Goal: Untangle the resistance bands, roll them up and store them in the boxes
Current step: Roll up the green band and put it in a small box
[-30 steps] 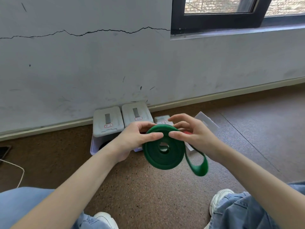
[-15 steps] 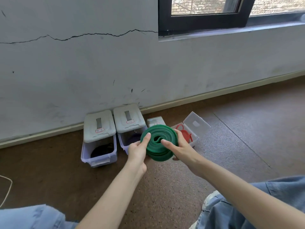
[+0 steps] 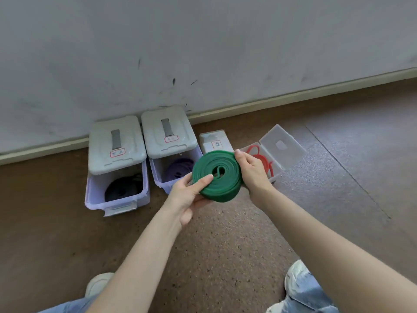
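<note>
since a second ago the loose tail is wound in and the green band (image 3: 216, 176) sits as a full coil, carried toward the boxes. left hand (image 3: 189, 195) grips it from 7 o'clock, thumb pressed across the face, probably so the turns cannot spring loose; right hand (image 3: 250, 170) clasps the rim at 3 o'clock. the coil hangs between both palms, above the floor, before the small closed box (image 3: 215, 141).

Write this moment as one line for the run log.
stage: rolling done | green band: coiled, held above floor | left hand: grips coil | right hand: grips coil | boxes: black, purple, red bands inside
</note>
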